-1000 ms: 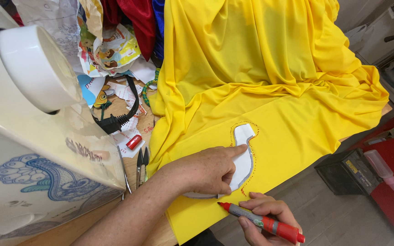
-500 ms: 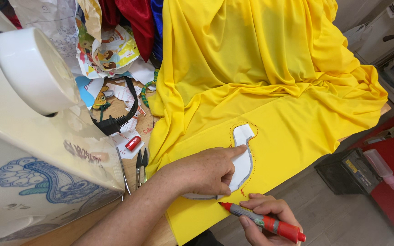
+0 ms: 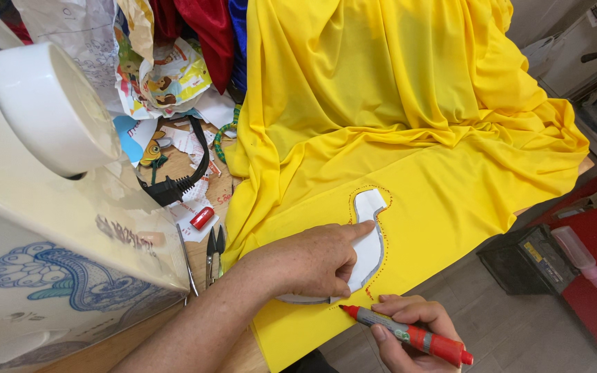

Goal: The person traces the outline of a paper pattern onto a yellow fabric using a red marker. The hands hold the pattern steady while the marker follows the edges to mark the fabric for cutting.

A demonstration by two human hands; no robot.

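Your left hand (image 3: 312,266) sits low in the middle of the frame, flat on the white paper pattern (image 3: 370,238), index finger stretched out and the rest curled, pinning it to the yellow fabric (image 3: 409,138). That fabric spreads across the counter (image 3: 209,200) and heaps up toward the top of the frame. Your right hand (image 3: 409,331), bottom centre-right, is closed around a red marker (image 3: 409,335), its tip touching the cloth just beside the pattern's lower edge. A line of red dots (image 3: 380,266) runs round the pattern's outline. At left, a white sewing machine (image 3: 57,207) fills the frame. Between it and the fabric lie small scissors (image 3: 214,252), a red cap (image 3: 202,217), a black plug (image 3: 171,188) and paper scraps (image 3: 167,83). Red cloth (image 3: 205,34) hangs at top centre.
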